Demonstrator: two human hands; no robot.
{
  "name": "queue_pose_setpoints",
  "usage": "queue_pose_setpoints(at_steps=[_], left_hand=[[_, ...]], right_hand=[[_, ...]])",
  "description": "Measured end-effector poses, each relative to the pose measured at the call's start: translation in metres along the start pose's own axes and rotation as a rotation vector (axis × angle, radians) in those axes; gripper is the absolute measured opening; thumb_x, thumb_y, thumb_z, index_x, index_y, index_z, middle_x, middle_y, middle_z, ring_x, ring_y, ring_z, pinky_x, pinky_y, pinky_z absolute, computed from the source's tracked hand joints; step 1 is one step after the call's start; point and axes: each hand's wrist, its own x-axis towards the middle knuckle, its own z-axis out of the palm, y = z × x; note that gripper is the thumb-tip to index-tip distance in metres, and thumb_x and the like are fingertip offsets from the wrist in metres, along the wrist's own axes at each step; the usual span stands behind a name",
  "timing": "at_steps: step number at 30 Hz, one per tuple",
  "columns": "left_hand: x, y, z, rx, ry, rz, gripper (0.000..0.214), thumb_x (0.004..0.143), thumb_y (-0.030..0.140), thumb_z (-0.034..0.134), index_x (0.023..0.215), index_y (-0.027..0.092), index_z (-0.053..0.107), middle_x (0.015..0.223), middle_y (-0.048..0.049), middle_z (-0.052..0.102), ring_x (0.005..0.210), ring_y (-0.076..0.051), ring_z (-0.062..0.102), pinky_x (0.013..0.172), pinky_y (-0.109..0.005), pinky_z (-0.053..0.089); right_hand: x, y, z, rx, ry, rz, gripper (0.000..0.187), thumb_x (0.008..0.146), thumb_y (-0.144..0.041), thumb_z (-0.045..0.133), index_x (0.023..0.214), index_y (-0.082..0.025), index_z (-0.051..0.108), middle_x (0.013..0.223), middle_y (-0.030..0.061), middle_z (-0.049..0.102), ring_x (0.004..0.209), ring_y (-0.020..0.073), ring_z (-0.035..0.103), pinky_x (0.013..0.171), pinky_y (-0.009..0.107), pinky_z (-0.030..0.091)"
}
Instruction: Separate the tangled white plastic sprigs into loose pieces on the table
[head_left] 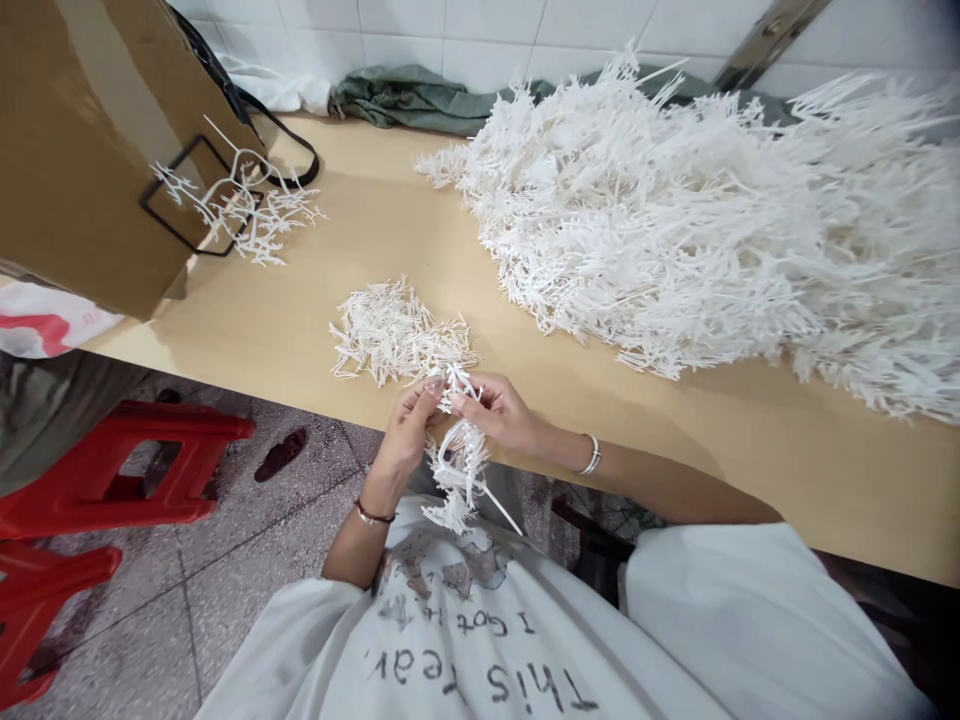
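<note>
Between my two hands is a white plastic branch (459, 458) with many fine twigs, its stem hanging down past the table's front edge toward my lap. My left hand (411, 420) pinches the branch near its upper end. From the other side, the fingers of my right hand (501, 412) are closed on the same part. Just beyond my fingertips lies a small heap of short white sprigs (390, 330) on the table. The exact spot where my fingertips meet is partly hidden.
A large pile of white branches (675, 220) covers the table's right side. At the left a cardboard box (97, 130) stands near a bare white branch (255, 200) and a black wire frame (150, 208). Red stools (150, 425) and a dark slipper (281, 454) are on the floor.
</note>
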Motion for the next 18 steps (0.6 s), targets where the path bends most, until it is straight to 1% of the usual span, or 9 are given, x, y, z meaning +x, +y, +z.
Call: queue_pose_setpoints(at_steps=[2, 6, 12, 15, 18], left_hand=[[0.001, 0.0, 0.005, -0.062, 0.019, -0.034, 0.039, 0.066, 0.047, 0.07, 0.061, 0.016, 0.047, 0.052, 0.0071, 0.03, 0.046, -0.004, 0.019, 0.044, -0.02, 0.019], [0.002, 0.004, 0.011, -0.137, 0.018, -0.075, 0.035, 0.067, 0.04, 0.07, 0.06, 0.017, 0.044, 0.051, 0.0079, 0.027, 0.044, -0.004, 0.017, 0.042, -0.019, 0.018], [0.004, 0.008, 0.007, -0.178, -0.056, -0.174, 0.036, 0.068, 0.04, 0.069, 0.061, 0.017, 0.042, 0.05, 0.0095, 0.019, 0.041, -0.003, 0.013, 0.039, -0.019, 0.014], [0.004, 0.009, 0.004, -0.183, -0.077, -0.175, 0.036, 0.069, 0.04, 0.069, 0.061, 0.017, 0.043, 0.049, 0.0099, 0.019, 0.041, -0.003, 0.012, 0.039, -0.019, 0.014], [0.004, 0.01, 0.004, -0.155, -0.097, -0.135, 0.038, 0.067, 0.043, 0.07, 0.06, 0.016, 0.045, 0.047, 0.0097, 0.023, 0.04, -0.002, 0.013, 0.039, -0.019, 0.015]], right_hand=[[-0.001, -0.004, 0.001, 0.028, 0.032, 0.02, 0.04, 0.077, -0.049, 0.059, 0.062, -0.017, 0.043, 0.053, -0.0053, 0.033, 0.048, 0.0053, 0.028, 0.043, 0.019, 0.023], [0.001, -0.005, 0.002, 0.081, 0.106, 0.024, 0.042, 0.075, -0.051, 0.061, 0.058, -0.016, 0.044, 0.051, -0.0045, 0.037, 0.047, 0.0052, 0.029, 0.043, 0.019, 0.025], [0.001, 0.0, 0.005, 0.113, 0.168, 0.055, 0.043, 0.074, -0.05, 0.061, 0.055, -0.016, 0.044, 0.05, -0.0049, 0.037, 0.047, 0.005, 0.029, 0.044, 0.019, 0.025], [0.003, 0.0, 0.005, 0.116, 0.152, 0.034, 0.044, 0.074, -0.051, 0.061, 0.055, -0.016, 0.043, 0.049, -0.0051, 0.037, 0.046, 0.005, 0.029, 0.043, 0.019, 0.026], [0.006, -0.002, 0.003, 0.056, 0.081, 0.005, 0.046, 0.074, -0.055, 0.06, 0.054, -0.016, 0.043, 0.048, -0.0052, 0.038, 0.045, 0.0052, 0.031, 0.043, 0.019, 0.025]])
